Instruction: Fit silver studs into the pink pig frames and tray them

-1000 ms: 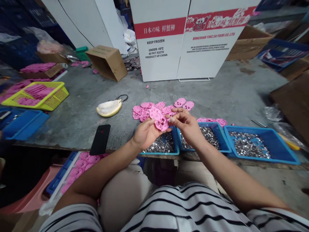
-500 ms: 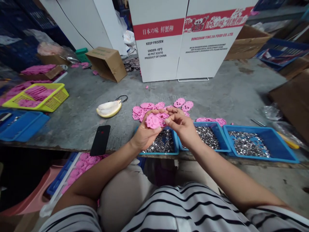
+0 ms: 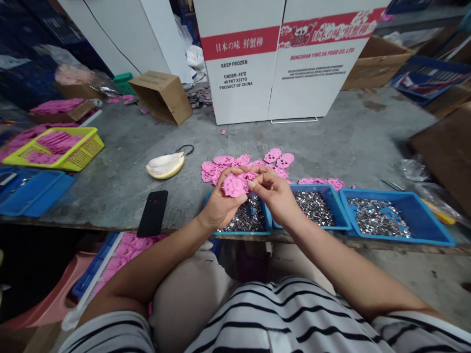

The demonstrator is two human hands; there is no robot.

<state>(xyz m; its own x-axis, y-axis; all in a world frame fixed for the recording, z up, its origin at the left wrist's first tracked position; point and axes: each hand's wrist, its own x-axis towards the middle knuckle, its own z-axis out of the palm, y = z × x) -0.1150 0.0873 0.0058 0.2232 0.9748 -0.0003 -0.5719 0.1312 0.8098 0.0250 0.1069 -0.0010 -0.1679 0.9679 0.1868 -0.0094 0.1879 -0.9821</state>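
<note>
Pink is the piece (image 3: 231, 186) we pinch with our left hand (image 3: 219, 206) and right hand (image 3: 277, 196), seemingly mid-work, while other pieces (image 3: 273, 155) lie on the tabletop (image 3: 327, 149), whether done we cannot tell.

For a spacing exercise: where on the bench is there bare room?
Bare: between yellow basket and phone; between white box and rightmost tray. Crowded: around left hand and right hand, near loose pink pieces and other trays.
</note>
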